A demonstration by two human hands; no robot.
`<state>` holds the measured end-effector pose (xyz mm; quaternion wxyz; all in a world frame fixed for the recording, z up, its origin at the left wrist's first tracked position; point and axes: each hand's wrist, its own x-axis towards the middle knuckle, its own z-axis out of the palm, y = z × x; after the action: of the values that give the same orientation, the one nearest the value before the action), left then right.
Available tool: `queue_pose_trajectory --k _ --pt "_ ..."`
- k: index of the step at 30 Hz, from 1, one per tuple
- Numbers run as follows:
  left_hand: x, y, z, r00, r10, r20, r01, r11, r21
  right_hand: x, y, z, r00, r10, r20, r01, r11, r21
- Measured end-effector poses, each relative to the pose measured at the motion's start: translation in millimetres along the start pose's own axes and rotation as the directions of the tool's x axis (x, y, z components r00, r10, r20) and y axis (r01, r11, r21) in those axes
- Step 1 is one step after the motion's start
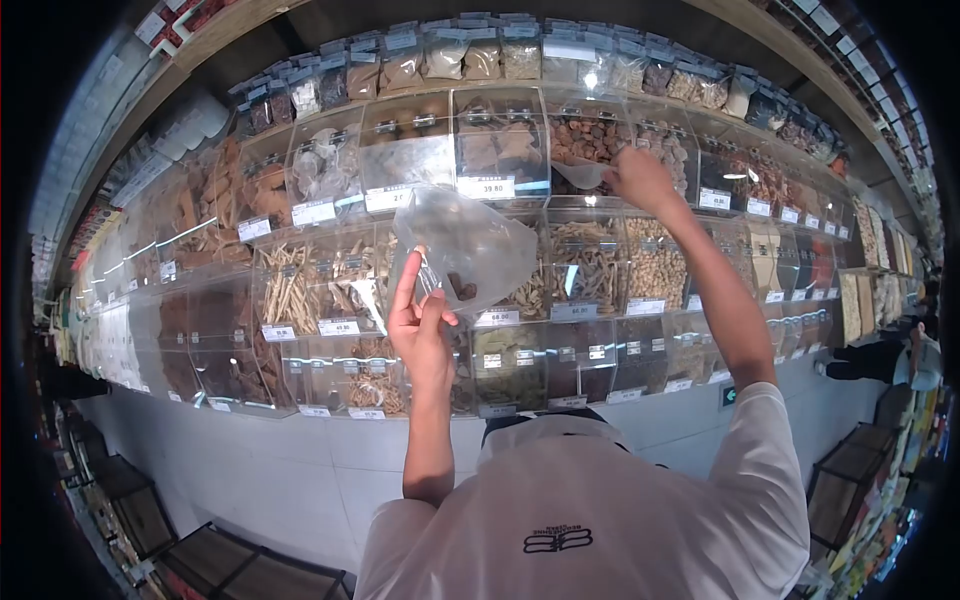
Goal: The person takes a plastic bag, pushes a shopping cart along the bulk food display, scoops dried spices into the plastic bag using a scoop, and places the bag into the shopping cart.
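My left hand (425,330) pinches the edge of a clear plastic bag (480,235), which hangs open in front of the bins. A few dark brown pieces (463,286) lie at the bottom of the bag. Up and to the right, my right hand (642,180) is closed around the handle of a translucent scoop (582,176). The scoop's bowl points left, at the front of a bin of brown dried slices (590,138). Whether anything lies in the scoop I cannot tell.
Tiered clear bins of dried goods surround my hands, with price tags (487,187) along their fronts. Packed bags (482,58) line the top shelf. Below lies a pale tiled floor (350,455). Another person (905,358) stands at the far right.
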<state>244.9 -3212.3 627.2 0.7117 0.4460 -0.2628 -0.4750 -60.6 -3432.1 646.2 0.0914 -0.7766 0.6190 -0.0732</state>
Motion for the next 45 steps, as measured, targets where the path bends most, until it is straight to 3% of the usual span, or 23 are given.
queue_pose_trajectory --k 2,5,12,17,20,23,26,29,32,36,38,41,42,44,45 --pt "0.6 0.2 1.0 1.0 -0.01 -0.01 0.01 1.0 -0.003 -10.5 -16.8 14.5 0.986 0.051 -0.156 -0.057 0.998 -0.035" --pt "-0.6 3.6 4.0 0.999 -0.042 -0.007 0.042 0.999 0.008 -16.0 -15.6 21.4 0.983 0.116 -0.145 -0.116 0.993 0.004" --pt "-2.3 3.3 2.2 0.999 -0.037 0.001 0.037 0.999 0.022 -11.1 -16.3 96.6 0.916 0.259 -0.308 -0.231 0.965 0.122" --pt "-5.0 5.9 -0.1 0.999 -0.044 0.008 0.043 0.998 0.035 -18.7 -15.4 97.6 0.895 0.187 -0.404 -0.192 0.981 0.028" --pt "-5.8 5.2 1.9 0.999 -0.052 0.016 0.052 0.998 0.036 -25.1 -2.1 101.8 0.893 0.184 -0.41 -0.155 0.982 0.105" --pt "-8.6 8.3 3.5 0.998 -0.066 0.014 0.065 0.997 0.042 -25.7 21.4 114.1 0.853 0.129 -0.505 -0.002 0.97 0.245" --pt "-9.8 11.5 2.9 0.999 -0.054 0.007 0.054 0.997 0.047 -45.0 22.9 108.2 0.813 0.171 -0.556 -0.003 0.957 0.289" --pt "-9.1 10.7 -2.7 0.999 -0.045 0.02 0.044 0.998 0.053 -68.4 30.0 94.0 0.848 0.156 -0.506 0.029 0.941 0.338" --pt "-7.9 7.4 -6.2 0.998 -0.052 0.038 0.052 0.998 0.019 -84.4 38.8 69.1 0.862 0.052 -0.504 0.147 0.926 0.347" --pt "-9.4 9.8 -7.2 0.997 -0.068 0.045 0.068 0.998 0.004 -93.4 26.8 1.2 0.928 -0.081 -0.363 0.239 0.878 0.415" --pt "-7.9 9.2 -8.0 0.997 -0.06 0.041 0.06 0.998 0.005 -96.8 -1.9 -43.2 0.957 -0.162 -0.243 0.243 0.903 0.355" --pt "-8.3 8.3 -8.0 0.997 -0.061 0.04 0.061 0.998 0.004 -100.6 -47.6 -78.6 0.869 -0.434 -0.237 0.477 0.863 0.167" --pt "-8.5 8.0 -7.6 0.998 -0.057 0.036 0.057 0.998 0.005 -102.1 -64.7 -76.5 0.783 -0.567 -0.254 0.577 0.816 -0.042" --pt "-9.4 6.4 -4.0 0.998 -0.054 0.03 0.053 0.999 0.004 -105.2 -92.8 -73.8 0.576 -0.797 -0.185 0.673 0.59 -0.446" --pt "-10.2 6.3 -3.1 0.998 -0.054 0.026 0.054 0.999 0.005 -106.5 -95.6 -76.3 0.563 -0.806 -0.181 0.693 0.58 -0.429"
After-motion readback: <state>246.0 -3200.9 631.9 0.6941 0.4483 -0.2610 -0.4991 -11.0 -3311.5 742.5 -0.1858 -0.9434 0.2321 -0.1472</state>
